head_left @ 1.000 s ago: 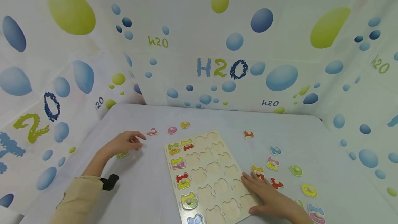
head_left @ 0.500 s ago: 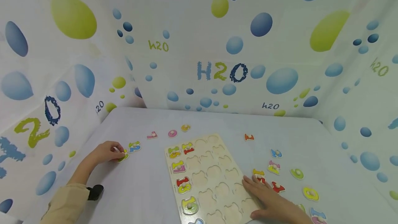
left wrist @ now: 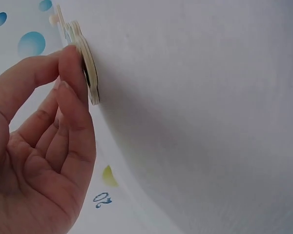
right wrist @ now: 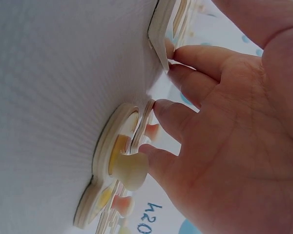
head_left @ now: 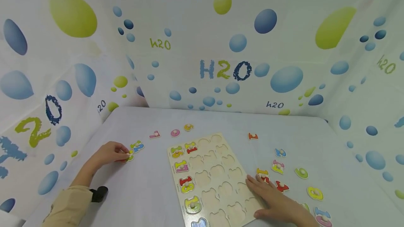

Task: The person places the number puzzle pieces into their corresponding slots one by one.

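At the left of the table in the head view, my left hand [head_left: 110, 154] pinches a yellow-green number puzzle piece [head_left: 130, 157]. The left wrist view shows thumb and bent fingers at the edge of that piece [left wrist: 92, 73]; whether it is lifted cannot be told. Just beyond it lies a yellow-and-blue number piece [head_left: 137, 146]. My right hand [head_left: 274, 200] rests with extended fingers on the right edge of the wooden number puzzle board [head_left: 217, 171]. In the right wrist view, the fingers touch the board's corner [right wrist: 161, 36] and lie close to knobbed pieces [right wrist: 110, 151].
Beyond the board lie a pink 7-shaped piece [head_left: 154, 135], a pink ring piece [head_left: 175, 133] and an orange piece [head_left: 188, 127]. Several pieces, among them a yellow zero [head_left: 315, 193], spread right of the board. Number pieces such as the 18 [head_left: 186, 184] fill its left column.
My left hand has moved left and nearer to me, and taken hold of the yellow-green piece. The piece has since shifted slightly right. My right hand has stayed on the board.
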Tool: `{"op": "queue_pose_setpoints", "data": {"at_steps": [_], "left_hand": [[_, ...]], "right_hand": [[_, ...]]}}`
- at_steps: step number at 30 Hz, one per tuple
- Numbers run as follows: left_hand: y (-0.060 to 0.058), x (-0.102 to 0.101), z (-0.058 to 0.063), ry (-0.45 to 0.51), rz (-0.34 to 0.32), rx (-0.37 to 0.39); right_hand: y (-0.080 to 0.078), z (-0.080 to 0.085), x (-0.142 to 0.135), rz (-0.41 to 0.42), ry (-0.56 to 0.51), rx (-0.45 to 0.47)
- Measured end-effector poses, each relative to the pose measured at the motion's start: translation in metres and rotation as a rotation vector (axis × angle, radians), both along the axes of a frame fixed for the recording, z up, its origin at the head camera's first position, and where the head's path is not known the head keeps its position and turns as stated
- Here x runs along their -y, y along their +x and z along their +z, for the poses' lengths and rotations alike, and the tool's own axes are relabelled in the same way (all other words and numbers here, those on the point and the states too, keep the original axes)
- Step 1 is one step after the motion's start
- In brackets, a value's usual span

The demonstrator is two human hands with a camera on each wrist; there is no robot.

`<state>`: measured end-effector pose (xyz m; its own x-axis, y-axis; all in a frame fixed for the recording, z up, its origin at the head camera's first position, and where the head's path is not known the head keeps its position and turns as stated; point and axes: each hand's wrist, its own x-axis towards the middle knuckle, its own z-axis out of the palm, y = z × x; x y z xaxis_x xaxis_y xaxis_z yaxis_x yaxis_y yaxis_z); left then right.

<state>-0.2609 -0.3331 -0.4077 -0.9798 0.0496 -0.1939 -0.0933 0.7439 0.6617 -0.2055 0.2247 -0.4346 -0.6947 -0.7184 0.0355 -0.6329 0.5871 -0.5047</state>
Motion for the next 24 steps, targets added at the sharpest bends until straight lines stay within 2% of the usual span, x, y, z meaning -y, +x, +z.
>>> {"op": "queue_pose_setpoints", "data": {"at_steps": [6,9,12,14,17,21,24], "left_hand": [[0.003,-0.014,0.002,-0.024,-0.007,-0.042],[0.004,-0.031,0.008,-0.022,-0.055,-0.097],[0.002,-0.063,0.015,-0.009,-0.102,-0.133],[0.001,-0.09,0.02,0.004,-0.141,-0.15],[-0.001,-0.134,0.021,0.022,-0.198,-0.18],[0.001,-0.183,0.015,0.031,-0.305,-0.236],[0.003,-0.209,0.007,0.023,-0.386,-0.263]], "right_hand": [[-0.001,0.0,0.0,0.008,-0.005,-0.001],[-0.002,-0.001,0.0,0.006,-0.008,0.01],[-0.002,0.0,-0.001,0.008,-0.007,0.012],[-0.002,0.0,-0.001,0.002,-0.005,0.025],[-0.002,0.001,0.0,-0.022,0.007,0.062],[-0.002,0.002,0.0,-0.032,0.007,0.079],[-0.001,0.003,0.001,-0.034,0.003,0.081]]}}
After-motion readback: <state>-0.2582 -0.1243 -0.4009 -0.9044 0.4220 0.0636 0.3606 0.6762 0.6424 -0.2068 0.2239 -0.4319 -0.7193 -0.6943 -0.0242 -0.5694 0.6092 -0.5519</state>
